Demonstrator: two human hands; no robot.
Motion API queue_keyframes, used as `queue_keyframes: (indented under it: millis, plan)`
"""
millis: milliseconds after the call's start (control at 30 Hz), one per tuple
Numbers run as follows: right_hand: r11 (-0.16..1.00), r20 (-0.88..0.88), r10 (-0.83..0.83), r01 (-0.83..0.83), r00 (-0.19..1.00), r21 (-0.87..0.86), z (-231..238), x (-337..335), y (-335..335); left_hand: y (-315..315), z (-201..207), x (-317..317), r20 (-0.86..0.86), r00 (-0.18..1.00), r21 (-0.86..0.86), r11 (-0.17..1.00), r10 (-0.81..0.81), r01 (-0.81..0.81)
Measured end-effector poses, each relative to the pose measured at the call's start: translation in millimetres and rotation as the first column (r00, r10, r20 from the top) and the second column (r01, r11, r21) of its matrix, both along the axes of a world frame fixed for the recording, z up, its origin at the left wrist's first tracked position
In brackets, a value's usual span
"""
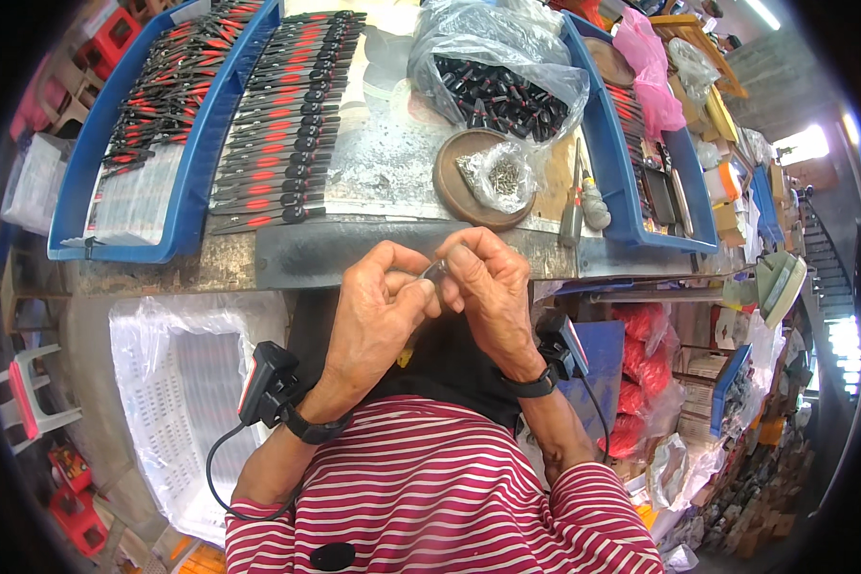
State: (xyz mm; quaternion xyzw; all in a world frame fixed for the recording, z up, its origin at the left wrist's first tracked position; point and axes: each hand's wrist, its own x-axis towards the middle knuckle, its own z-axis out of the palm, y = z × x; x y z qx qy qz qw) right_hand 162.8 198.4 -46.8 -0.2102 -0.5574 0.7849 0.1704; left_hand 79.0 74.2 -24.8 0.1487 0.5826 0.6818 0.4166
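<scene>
Both hands meet just in front of the bench edge: the left hand [378,306] and the right hand [488,292] pinch a small grey metal piece [434,271] between their fingertips, closed tight on it from either side. It looks like a fitting step, the part being turned or seated by touch. Rows of black-and-red handled tools [277,143] lie on the bench beyond, and a round brown wooden dish [454,187] holds a clear bag of small silver screws [500,175]. Steady fingertip control matters next.
</scene>
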Motion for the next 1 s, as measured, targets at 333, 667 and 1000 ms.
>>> queue_keyframes:
  millis: [333, 667, 1000]
  plan:
    - [0.999, -0.004, 0.036, -0.036, 0.999, 0.039, 1.2, -1.3, 4.5, -3.4, 3.8, -3.9, 0.031, 0.999, 0.027, 0.999, -0.042, 0.041]
    - [0.995, -0.045, 0.091, -0.089, 0.995, 0.034, -0.6, -1.3, 7.6, -5.2, 7.2, -9.0, 0.147, 0.984, 0.028, 0.995, -0.097, 0.094]
    - [0.992, -0.029, 0.092, -0.09, 0.995, 0.085, -2.2, -0.8, 6.8, -3.8, 4.4, -7.3, 0.156, 0.984, -0.001, 0.996, -0.089, 0.09]
